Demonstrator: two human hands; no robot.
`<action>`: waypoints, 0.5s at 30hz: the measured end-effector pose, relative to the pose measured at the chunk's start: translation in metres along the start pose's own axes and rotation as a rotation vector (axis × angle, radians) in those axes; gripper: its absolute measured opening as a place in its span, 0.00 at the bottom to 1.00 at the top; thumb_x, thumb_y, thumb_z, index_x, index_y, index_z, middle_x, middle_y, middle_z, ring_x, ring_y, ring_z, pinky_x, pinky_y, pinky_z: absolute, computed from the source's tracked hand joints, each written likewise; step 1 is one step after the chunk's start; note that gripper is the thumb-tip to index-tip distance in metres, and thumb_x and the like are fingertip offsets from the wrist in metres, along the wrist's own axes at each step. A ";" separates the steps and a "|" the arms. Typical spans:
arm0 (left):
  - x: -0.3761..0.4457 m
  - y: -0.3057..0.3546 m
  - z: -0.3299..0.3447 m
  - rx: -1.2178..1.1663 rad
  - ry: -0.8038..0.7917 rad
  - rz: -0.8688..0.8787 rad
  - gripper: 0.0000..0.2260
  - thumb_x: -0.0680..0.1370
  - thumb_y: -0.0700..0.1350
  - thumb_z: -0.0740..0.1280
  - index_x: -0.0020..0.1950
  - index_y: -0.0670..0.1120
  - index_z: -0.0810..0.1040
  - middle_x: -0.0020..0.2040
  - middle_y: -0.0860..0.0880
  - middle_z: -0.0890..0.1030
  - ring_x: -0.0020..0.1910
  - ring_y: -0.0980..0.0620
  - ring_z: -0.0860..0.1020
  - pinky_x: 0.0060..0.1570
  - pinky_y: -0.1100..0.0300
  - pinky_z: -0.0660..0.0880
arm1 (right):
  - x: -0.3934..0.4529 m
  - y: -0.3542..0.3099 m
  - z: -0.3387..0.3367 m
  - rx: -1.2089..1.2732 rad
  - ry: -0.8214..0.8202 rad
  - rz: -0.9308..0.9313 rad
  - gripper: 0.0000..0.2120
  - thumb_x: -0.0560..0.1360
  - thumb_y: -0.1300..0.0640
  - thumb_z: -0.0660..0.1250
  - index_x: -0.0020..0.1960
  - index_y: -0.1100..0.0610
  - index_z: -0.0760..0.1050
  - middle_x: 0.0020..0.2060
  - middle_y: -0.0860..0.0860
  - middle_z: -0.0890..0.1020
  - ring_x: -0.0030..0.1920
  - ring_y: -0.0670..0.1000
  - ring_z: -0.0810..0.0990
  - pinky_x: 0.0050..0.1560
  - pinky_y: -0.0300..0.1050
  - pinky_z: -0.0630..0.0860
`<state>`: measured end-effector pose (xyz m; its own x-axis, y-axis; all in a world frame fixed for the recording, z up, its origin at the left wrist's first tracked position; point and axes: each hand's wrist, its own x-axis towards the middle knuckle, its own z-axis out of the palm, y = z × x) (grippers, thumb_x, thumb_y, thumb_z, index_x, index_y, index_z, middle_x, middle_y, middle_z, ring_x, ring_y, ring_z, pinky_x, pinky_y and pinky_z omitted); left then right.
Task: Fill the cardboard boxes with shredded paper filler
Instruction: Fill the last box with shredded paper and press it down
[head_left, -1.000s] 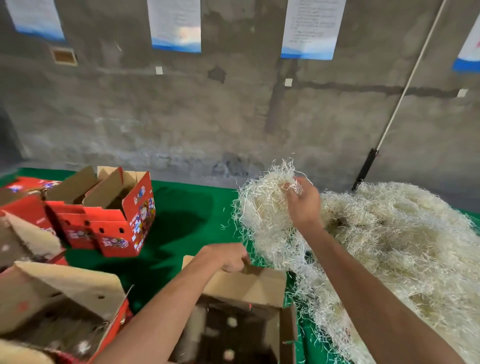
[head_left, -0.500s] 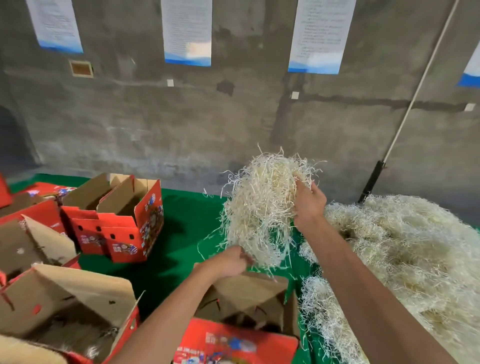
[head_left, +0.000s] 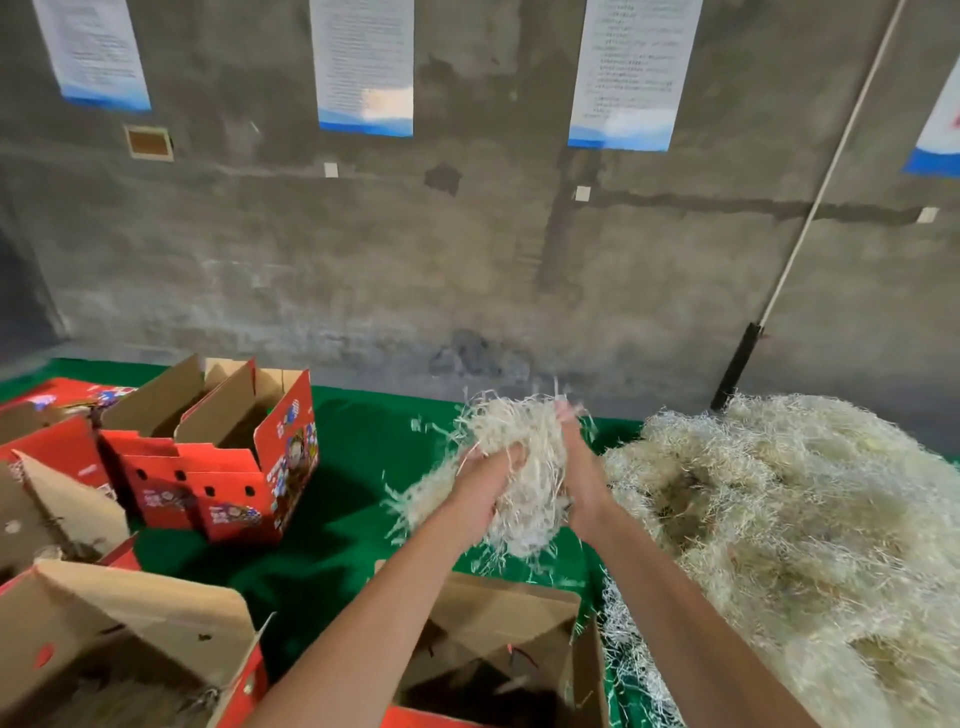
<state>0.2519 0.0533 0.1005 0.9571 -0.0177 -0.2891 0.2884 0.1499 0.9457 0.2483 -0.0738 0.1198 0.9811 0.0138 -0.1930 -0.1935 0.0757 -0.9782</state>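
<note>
Both hands hold one clump of pale shredded paper filler (head_left: 519, 457) in the air above the green table. My left hand (head_left: 480, 486) grips it from the left, and my right hand (head_left: 582, 478) grips it from the right. Directly below, near the bottom edge, stands an open cardboard box (head_left: 498, 618) with brown flaps and a dark inside. The big heap of shredded paper (head_left: 789, 525) lies to the right of my hands.
Open red printed boxes (head_left: 228, 462) stand at the left on the green cloth (head_left: 353, 447). Another open box (head_left: 130, 623) with some filler inside sits at the lower left. A concrete wall with posted sheets rises behind, and a pole (head_left: 769, 301) leans on it at the right.
My right hand lifted a clump off the heap and carried it left over the near box. My left hand left the box flap and rose to take hold of the clump.
</note>
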 end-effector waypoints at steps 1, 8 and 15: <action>0.004 -0.006 0.006 0.085 -0.015 0.027 0.31 0.77 0.50 0.69 0.77 0.52 0.60 0.77 0.46 0.63 0.67 0.48 0.70 0.71 0.48 0.62 | 0.003 0.004 0.001 -0.052 0.042 -0.008 0.56 0.63 0.20 0.64 0.81 0.46 0.53 0.80 0.50 0.58 0.78 0.57 0.60 0.73 0.68 0.58; 0.036 -0.012 0.005 -0.024 0.123 0.090 0.43 0.74 0.50 0.76 0.81 0.51 0.52 0.72 0.49 0.69 0.66 0.46 0.74 0.63 0.53 0.74 | 0.039 0.017 -0.030 -0.037 0.372 0.002 0.42 0.73 0.40 0.71 0.79 0.58 0.60 0.26 0.48 0.72 0.23 0.41 0.69 0.36 0.41 0.72; 0.065 -0.006 -0.021 -0.308 0.258 0.042 0.44 0.74 0.47 0.77 0.81 0.48 0.53 0.71 0.47 0.73 0.67 0.45 0.74 0.68 0.46 0.69 | 0.038 0.006 -0.061 0.098 0.468 0.003 0.41 0.78 0.37 0.65 0.79 0.61 0.56 0.58 0.60 0.78 0.53 0.54 0.79 0.49 0.45 0.74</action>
<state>0.3117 0.0721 0.0728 0.9184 0.2379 -0.3160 0.1902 0.4347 0.8802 0.2846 -0.1341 0.1015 0.8705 -0.4344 -0.2316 -0.1732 0.1701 -0.9701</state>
